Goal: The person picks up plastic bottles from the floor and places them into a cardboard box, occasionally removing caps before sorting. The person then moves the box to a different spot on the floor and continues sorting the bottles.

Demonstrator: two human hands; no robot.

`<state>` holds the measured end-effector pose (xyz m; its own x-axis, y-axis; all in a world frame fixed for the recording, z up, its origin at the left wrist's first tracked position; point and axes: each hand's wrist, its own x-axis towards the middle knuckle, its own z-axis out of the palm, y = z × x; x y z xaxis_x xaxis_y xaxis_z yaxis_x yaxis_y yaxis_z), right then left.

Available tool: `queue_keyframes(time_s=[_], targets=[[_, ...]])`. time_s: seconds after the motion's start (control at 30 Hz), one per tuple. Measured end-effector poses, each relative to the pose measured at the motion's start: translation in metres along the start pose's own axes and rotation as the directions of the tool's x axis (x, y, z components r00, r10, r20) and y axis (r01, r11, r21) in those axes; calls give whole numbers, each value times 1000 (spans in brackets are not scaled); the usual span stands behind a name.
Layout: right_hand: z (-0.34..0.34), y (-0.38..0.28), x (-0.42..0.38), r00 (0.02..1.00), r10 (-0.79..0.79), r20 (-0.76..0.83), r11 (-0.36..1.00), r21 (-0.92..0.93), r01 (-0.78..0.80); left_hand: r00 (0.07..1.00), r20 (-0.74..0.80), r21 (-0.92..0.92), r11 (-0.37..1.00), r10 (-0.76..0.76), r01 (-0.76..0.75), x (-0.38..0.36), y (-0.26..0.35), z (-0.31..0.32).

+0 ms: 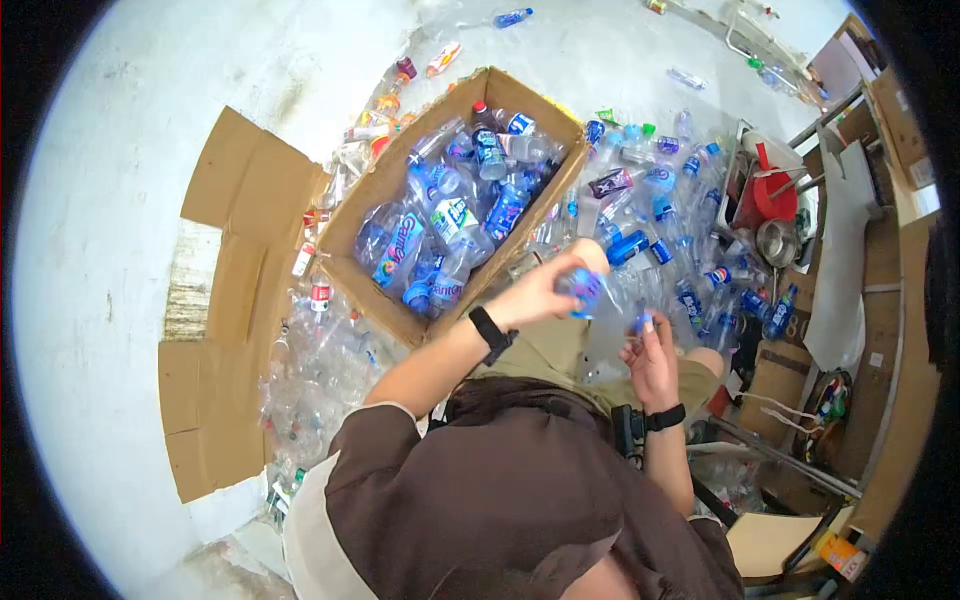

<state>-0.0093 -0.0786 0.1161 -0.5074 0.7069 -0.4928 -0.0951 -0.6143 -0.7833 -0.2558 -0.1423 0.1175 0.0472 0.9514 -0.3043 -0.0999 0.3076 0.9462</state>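
Note:
My left hand (548,292) is wrapped around a clear plastic bottle (584,290) with a blue and purple label, partly blurred by motion. The bottle is held over my lap, its narrower end toward the right. My right hand (653,362) has thumb and fingers pinched on a blue bottle cap (640,322) at that end. Just beyond my left forearm stands an open cardboard box (345,285) full of clear bottles, among them a green-and-white labelled bottle (458,222) and a bottle with a pink-lettered label (400,245).
Loose bottles (690,200) are heaped right of the box, and clear crushed bottles (320,350) lie to its left. A flattened cardboard flap (240,270) extends left. On the right are a red pot (774,195), a metal ladle-like pan (776,243) and a shelf frame (850,300).

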Motion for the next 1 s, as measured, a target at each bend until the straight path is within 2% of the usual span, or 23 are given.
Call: queue_keyframes(time_s=[0.03,0.1,0.13,0.17,0.23,0.3,0.33,0.4,0.43,0.47,0.5,0.53,0.57,0.6,0.67,0.73,0.8,0.87,0.9,0.93,1.0], targets=[[7,-4,-4,1000,-19,-7,999,37,19,989,-145,-202,979,-26,-4,-3,-9,-10],[3,0,-7,1000,-27,-9,997,72,27,924,-369,-451,888,-97,-87,-10,-32,-47],[-4,3,-6,1000,-23,-10,997,77,24,861,-498,-508,839,-104,-193,-15,-40,-67],[-10,5,-6,999,6,-33,996,93,-3,761,-614,-501,848,-207,-174,-28,-36,-83],[-17,9,2,998,31,-59,993,117,-24,633,-717,-492,855,-291,-163,-35,-64,-136],[-26,18,-1,992,50,-115,990,139,-34,566,-763,-483,858,-314,-175,-46,-95,-169],[-30,20,-1,991,51,-122,989,145,-33,570,-759,-482,860,-315,-167,-49,-92,-174],[-37,25,-2,992,67,-110,983,177,-47,526,-747,-566,804,-407,-181,-52,-92,-179],[-39,27,-1,990,69,-119,982,183,-46,454,-766,-546,833,-455,-85,-49,-92,-179],[-41,28,0,989,76,-123,980,190,-52,459,-761,-547,834,-458,-74,-47,-95,-179],[-43,29,-1,988,86,-129,978,198,-59,305,-898,-255,940,-317,225,-46,-93,-176],[-44,29,-1,986,88,-142,977,206,-58,215,-972,37,848,-92,529,-43,-91,-173],[-45,29,-2,985,88,-146,974,219,-54,182,-982,149,791,49,593,-39,-91,-166],[-46,29,-2,984,87,-152,971,233,-50,200,-979,160,786,48,597,-31,-89,-162],[-50,30,1,980,104,-169,967,247,-60,440,-845,495,755,304,430,-14,-88,-150],[-54,32,4,978,127,-167,961,266,-79,560,-778,532,775,287,342,6,-53,-122],[-54,28,7,974,131,-184,957,281,-76,789,-508,594,804,347,28,41,-31,-91],[-57,28,13,965,142,-221,950,303,-71,915,-352,343,937,199,-72,77,-4,-49],[-62,33,20,961,156,-228,945,318,-78,962,-250,302,953,106,-27,91,15,-25],[-67,35,26,951,148,-272,942,331,-52,974,-202,297,954,101,-37,112,11,-10],[-75,35,42,949,198,-247,937,330,-109,989,68,246,958,132,-145,154,1,13]])
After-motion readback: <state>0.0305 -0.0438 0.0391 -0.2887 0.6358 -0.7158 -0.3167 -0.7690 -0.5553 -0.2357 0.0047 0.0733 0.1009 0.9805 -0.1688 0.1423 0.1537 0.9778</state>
